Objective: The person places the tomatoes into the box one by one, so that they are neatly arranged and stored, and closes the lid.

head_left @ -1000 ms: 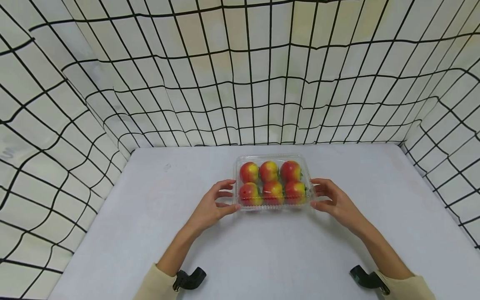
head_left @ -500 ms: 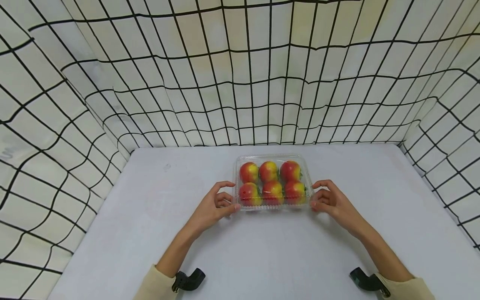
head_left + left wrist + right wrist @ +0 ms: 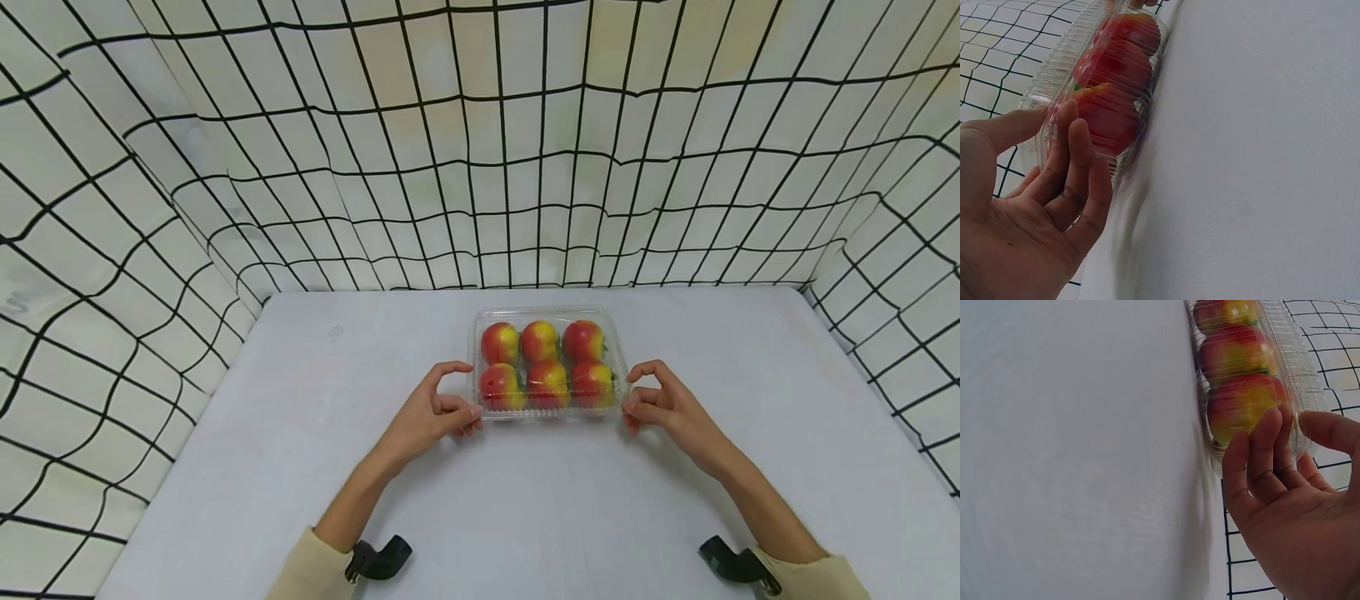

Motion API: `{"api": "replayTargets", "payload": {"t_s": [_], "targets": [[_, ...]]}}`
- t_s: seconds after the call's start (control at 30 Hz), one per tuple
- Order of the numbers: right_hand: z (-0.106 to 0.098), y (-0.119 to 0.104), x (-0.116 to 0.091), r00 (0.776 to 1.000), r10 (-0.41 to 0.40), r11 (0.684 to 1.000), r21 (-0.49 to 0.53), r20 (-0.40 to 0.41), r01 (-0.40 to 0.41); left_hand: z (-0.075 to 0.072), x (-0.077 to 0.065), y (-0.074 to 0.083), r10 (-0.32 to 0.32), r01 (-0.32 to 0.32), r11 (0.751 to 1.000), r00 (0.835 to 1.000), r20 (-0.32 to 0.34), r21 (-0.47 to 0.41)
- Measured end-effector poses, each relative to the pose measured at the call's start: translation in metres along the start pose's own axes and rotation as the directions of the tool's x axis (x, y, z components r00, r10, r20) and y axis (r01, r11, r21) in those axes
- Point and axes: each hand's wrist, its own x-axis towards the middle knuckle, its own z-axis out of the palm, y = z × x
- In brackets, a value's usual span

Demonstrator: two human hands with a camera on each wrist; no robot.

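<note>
A clear plastic clamshell box with its lid down sits on the white table. Inside are several red-and-yellow fruits, like apples or mangoes, in two rows. My left hand is at the box's near left corner. In the left wrist view its thumb meets the rim on one side, with curled fingers on the other. My right hand pinches the near right corner likewise, its fingers curled against the rim in the right wrist view. The exact fingertip contact is partly hidden.
A white table surface stretches around the box. Black netting over pale walls encloses the back and both sides. Each sleeved wrist carries a black camera mount.
The lower fingers of both hands have curled in and moved toward the near corners of the box, under the thumbs. The box has stayed in place.
</note>
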Motion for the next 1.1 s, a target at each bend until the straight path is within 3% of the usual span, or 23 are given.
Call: {"api": "replayTargets", "payload": {"t_s": [0.4, 0.83, 1.1], "targets": [[0.005, 0.002, 0.002, 0.998, 0.003, 0.998, 0.07, -0.057, 0.001, -0.001, 0.0, 0.001, -0.022, 0.022, 1.0, 1.0, -0.014, -0.022], [0.015, -0.009, 0.004, 0.977, 0.147, 0.985, 0.111, -0.154, -0.131, 0.002, -0.001, 0.001, -0.053, 0.053, 0.997, 0.999, -0.001, -0.057], [0.014, -0.013, 0.004, 0.969, 0.18, 0.982, 0.097, -0.169, -0.165, 0.002, 0.001, 0.001, -0.044, 0.044, 0.995, 0.999, 0.002, -0.091]]}}
